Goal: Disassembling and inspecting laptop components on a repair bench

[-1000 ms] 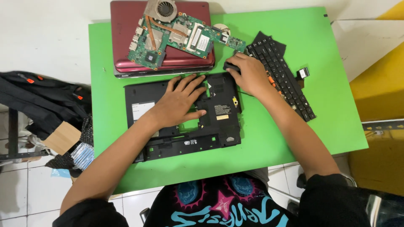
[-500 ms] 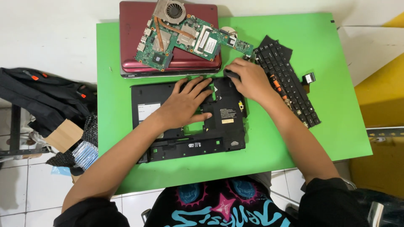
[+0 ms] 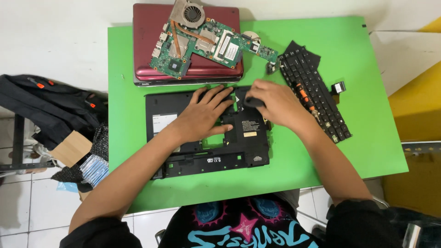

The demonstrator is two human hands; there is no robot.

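A black plastic laptop base shell (image 3: pixel 248 147) lies in the middle of the green table (image 3: pixel 321 151). My left hand (image 3: pixel 202 115) rests flat on it, fingers spread over the upper middle of the shell. My right hand (image 3: pixel 275 103) is over the shell's upper right corner, fingers closed around a small dark part (image 3: pixel 252 102). What that part is cannot be made out.
A green motherboard with fan (image 3: pixel 202 43) lies on a red laptop lid (image 3: pixel 229 69) at the back. A black keyboard (image 3: pixel 321 105) with an orange-handled screwdriver (image 3: pixel 303 94) on it lies right. A black backpack (image 3: pixel 50 108) sits off the table's left.
My right hand has moved left from the keyboard's edge onto the shell's upper right corner, with the dark part in its fingers. My left hand stays flat on the shell.
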